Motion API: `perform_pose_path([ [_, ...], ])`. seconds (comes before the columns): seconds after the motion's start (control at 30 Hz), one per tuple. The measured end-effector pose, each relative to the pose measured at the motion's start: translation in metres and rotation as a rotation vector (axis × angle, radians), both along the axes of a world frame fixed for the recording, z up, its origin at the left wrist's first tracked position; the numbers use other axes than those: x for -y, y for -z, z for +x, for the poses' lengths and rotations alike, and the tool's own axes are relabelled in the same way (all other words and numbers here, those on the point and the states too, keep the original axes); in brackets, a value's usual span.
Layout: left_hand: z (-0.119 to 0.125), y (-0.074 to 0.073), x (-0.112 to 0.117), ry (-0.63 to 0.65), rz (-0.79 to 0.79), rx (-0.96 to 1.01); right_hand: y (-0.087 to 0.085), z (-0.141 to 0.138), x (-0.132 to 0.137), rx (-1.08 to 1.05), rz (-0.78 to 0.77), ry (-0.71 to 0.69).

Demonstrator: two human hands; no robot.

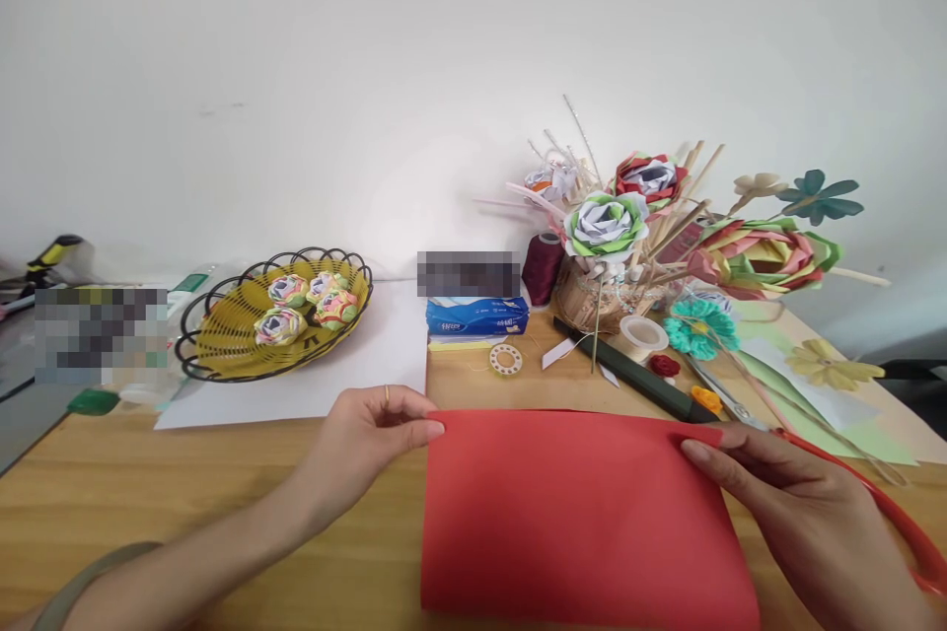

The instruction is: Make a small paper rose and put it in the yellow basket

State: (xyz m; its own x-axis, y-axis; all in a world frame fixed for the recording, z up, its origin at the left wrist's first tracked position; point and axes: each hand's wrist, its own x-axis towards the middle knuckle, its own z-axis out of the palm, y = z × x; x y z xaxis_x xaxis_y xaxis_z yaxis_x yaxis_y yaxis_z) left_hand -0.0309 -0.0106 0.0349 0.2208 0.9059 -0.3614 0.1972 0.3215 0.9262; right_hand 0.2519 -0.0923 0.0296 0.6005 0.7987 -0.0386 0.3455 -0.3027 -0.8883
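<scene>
A sheet of red paper is spread between my hands above the front of the wooden table. My left hand pinches its upper left corner between thumb and fingers. At the upper right corner, my right hand grips the paper the same way. Its lower edge runs down near the bottom of the view. Partly behind my right hand lies a pair of scissors with red handles; its metal blades point toward the back.
To the left, a yellow woven basket with several paper flowers rests on white paper. A blue tissue pack stands mid-table. Behind and right are a vase of paper flowers, a dark green stapler-like bar, tape and a teal yarn flower.
</scene>
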Motion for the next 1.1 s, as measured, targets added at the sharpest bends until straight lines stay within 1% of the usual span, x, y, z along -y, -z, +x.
perform_pose_path([
  [0.2, 0.0, -0.003, 0.001, 0.013, 0.022, -0.026, -0.002, 0.0, -0.001, 0.033, 0.006, -0.016],
  [0.43, -0.001, -0.001, 0.001, 0.03, 0.025, -0.021, -0.004, -0.002, -0.002, -0.029, -0.021, 0.033],
  [0.63, 0.0, -0.002, 0.0, 0.017, 0.015, -0.01, -0.007, -0.003, 0.0, -0.1, -0.026, 0.059],
  [0.9, -0.002, -0.001, 0.002, 0.039, 0.039, -0.01, 0.008, 0.011, 0.007, -0.242, 0.02, 0.032],
  [1.0, -0.002, -0.001, 0.003, 0.045, 0.051, -0.02, 0.007, 0.011, 0.007, -0.232, 0.021, 0.052],
  [1.1, -0.003, -0.001, 0.003, 0.037, 0.053, -0.028, 0.001, 0.006, 0.005, -0.16, 0.023, 0.081],
])
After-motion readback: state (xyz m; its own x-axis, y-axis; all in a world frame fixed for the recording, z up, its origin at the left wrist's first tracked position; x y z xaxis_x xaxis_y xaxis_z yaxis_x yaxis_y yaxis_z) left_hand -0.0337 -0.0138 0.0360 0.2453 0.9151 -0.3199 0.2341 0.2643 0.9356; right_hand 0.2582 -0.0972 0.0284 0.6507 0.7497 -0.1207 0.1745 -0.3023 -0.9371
